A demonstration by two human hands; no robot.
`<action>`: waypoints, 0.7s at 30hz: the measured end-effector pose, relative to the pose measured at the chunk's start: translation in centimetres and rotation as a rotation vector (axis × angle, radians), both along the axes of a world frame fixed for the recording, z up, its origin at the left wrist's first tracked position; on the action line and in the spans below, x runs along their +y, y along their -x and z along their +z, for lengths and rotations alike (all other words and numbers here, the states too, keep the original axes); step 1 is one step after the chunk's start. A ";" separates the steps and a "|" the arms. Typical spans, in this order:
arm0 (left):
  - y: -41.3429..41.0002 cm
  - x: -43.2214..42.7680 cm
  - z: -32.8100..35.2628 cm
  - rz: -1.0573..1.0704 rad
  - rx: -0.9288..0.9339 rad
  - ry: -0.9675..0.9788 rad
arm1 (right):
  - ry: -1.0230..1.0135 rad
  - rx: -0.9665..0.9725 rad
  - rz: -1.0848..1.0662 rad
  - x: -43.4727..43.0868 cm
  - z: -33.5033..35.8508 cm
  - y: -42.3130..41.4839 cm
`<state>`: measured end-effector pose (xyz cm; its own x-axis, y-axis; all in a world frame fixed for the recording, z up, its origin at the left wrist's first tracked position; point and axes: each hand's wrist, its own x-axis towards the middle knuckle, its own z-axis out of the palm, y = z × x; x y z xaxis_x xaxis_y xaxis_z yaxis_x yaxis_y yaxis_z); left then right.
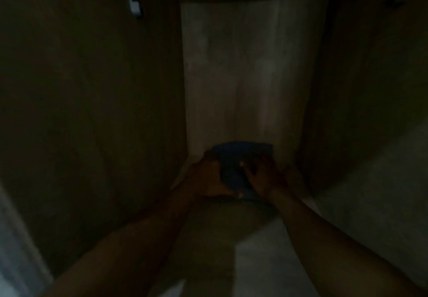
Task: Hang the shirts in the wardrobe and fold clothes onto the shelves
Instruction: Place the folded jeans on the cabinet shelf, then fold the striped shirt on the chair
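The frame is very dark and blurred. A folded blue garment [234, 167] lies at the back of a wardrobe shelf [259, 250], against the pale back panel [252, 76]. My left hand [208, 178] grips the garment's left side, with the thumb along its front edge. My right hand [261, 176] rests on top of the garment's right half with the fingers spread. Both forearms reach in from the bottom of the frame.
Dark wardrobe side walls close in on the left [92, 111] and right [361, 88] of the narrow compartment. A small pale fitting [134, 4] sits high on the left wall. A pale surface [382, 192] shows at the right.
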<state>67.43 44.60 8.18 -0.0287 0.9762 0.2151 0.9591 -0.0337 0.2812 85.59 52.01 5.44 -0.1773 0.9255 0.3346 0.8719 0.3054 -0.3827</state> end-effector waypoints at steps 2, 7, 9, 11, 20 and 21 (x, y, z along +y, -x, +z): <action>0.1 -3.4 0.7 -0.033 0.006 -0.031 | -0.026 0.025 0.001 -3.2 0.0 0.3; 0.5 -15.7 3.7 -0.111 -0.041 -0.026 | -0.025 0.188 0.081 -14.2 0.9 1.4; 1.0 -21.8 4.4 -0.116 -0.022 -0.045 | -0.045 0.215 0.168 -19.9 1.4 2.3; 2.0 -28.2 4.5 -0.075 0.036 -0.032 | -0.066 0.235 0.269 -25.8 1.6 3.6; 13.3 -53.5 0.8 0.398 0.018 -0.021 | -0.042 0.254 0.712 -48.2 -1.3 16.9; 15.0 -56.3 0.4 0.461 -0.003 -0.017 | -0.020 0.244 0.774 -50.1 -1.7 19.0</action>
<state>52.43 -11.72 8.58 -0.4600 0.8575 0.2305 0.8742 0.3918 0.2869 66.61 1.92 3.77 -0.6846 0.5639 0.4618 0.3039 0.7967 -0.5224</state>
